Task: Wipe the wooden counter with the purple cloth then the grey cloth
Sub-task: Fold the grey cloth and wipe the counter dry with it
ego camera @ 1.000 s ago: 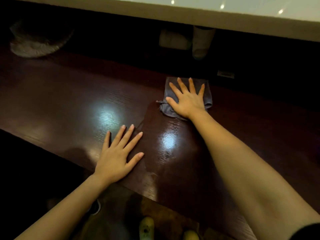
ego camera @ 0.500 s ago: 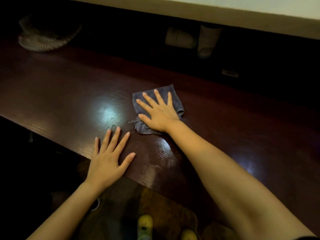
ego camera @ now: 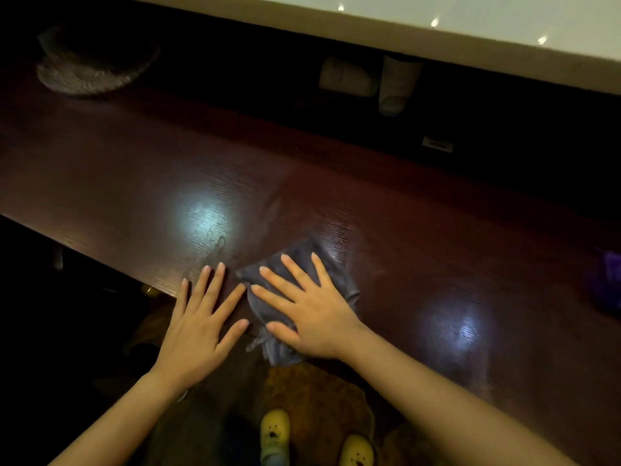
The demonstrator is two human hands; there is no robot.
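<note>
Dim surface (ego camera: pixel 336 196): right hand (ego camera: pixel 312 311) flat, fingers spread, pressing grey cloth (ego camera: pixel 336 274) at near edge; overshoot risks dropping cloth. Left hand (ego camera: pixel 198 327) flat, empty.

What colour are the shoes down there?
Yellow shoes, with little faces; head view.

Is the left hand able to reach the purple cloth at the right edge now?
Probably not easily: the left hand lies flat at the near edge, and the right hand on the grey cloth lies between it and the distant purple cloth.
</note>
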